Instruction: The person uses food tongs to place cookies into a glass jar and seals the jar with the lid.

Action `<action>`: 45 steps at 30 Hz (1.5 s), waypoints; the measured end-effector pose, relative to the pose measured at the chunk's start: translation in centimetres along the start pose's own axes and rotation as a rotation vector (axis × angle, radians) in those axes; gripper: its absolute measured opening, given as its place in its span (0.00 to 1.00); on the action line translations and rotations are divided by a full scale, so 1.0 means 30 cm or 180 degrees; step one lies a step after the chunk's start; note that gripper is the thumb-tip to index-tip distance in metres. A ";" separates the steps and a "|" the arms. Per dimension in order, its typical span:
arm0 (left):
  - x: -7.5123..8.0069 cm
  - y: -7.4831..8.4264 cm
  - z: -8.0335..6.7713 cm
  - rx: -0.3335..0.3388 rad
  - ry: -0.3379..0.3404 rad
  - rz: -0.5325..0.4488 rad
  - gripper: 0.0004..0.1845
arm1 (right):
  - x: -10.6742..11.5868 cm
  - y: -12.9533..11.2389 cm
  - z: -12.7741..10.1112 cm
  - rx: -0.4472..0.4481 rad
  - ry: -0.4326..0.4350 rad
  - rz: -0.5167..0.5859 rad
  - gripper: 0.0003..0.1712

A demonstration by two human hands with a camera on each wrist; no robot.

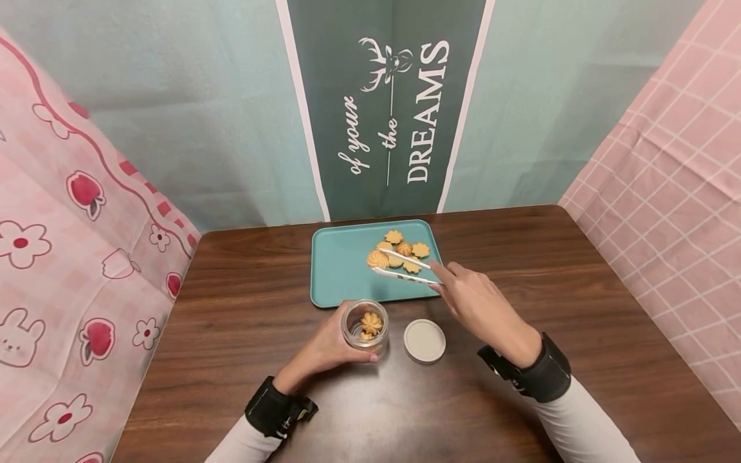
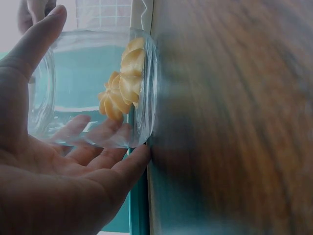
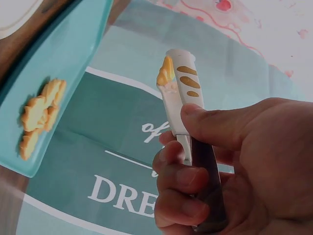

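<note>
My left hand (image 1: 332, 341) curves round a clear glass jar (image 2: 80, 63) standing upright on the table, its mouth uncovered. A few flower-shaped cookies (image 2: 115, 98) lie at the jar's bottom. With my right hand (image 1: 471, 299) I grip white tongs (image 3: 188, 81) with brown spots, thumb on one side and fingers curled on the other. Between the tong tips is a swirled cookie (image 3: 165, 72), above the teal tray (image 1: 338, 270). Several more cookies (image 1: 412, 265) lie grouped on the tray's right half.
A round white lid (image 1: 425, 341) lies flat on the wooden table (image 1: 243, 308), just right of the jar. Behind the table hangs a green cloth with white lettering (image 1: 428, 116). Pink patterned cloths (image 1: 92, 257) flank both sides.
</note>
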State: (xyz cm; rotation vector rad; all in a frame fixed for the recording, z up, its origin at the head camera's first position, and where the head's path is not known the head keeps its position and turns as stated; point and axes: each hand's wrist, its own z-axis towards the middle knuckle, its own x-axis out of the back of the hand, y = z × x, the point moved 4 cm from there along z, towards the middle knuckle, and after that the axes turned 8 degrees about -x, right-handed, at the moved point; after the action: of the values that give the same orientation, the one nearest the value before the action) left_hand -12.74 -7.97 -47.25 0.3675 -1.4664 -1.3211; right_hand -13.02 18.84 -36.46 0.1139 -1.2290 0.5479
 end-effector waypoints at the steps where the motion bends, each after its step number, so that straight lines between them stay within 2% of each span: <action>1: 0.000 0.000 0.000 0.0001 0.0001 -0.0001 0.52 | 0.006 -0.003 -0.002 0.0016 0.0030 0.0003 0.22; 7: 0.002 0.001 0.001 -0.0004 0.0006 -0.0041 0.52 | 0.029 -0.018 -0.013 0.0119 0.0122 0.0011 0.23; 17: -0.002 0.000 -0.003 -0.0018 0.0008 -0.0031 0.53 | 0.059 -0.034 -0.034 0.0147 0.0097 0.0136 0.24; 24: -0.002 0.000 -0.004 -0.0031 0.0014 -0.0026 0.53 | 0.084 -0.052 -0.054 0.0318 0.0194 0.0176 0.24; 33: -0.003 -0.003 -0.004 -0.0006 -0.0018 -0.0038 0.53 | 0.098 -0.071 -0.067 0.0401 0.0053 0.0169 0.24; 42: -0.001 0.003 -0.002 -0.0031 -0.0001 -0.0013 0.52 | 0.113 -0.086 -0.071 0.0635 0.0066 0.0105 0.24; 45: 0.001 0.004 0.001 -0.0020 -0.0001 -0.0007 0.51 | 0.116 -0.089 -0.074 0.0622 0.0027 0.0110 0.24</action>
State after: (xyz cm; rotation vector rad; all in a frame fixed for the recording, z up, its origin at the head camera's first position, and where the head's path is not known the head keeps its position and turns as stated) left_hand -12.72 -7.94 -47.13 0.3648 -1.4622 -1.3272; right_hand -9.13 18.52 -33.51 0.2553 -1.1690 0.6975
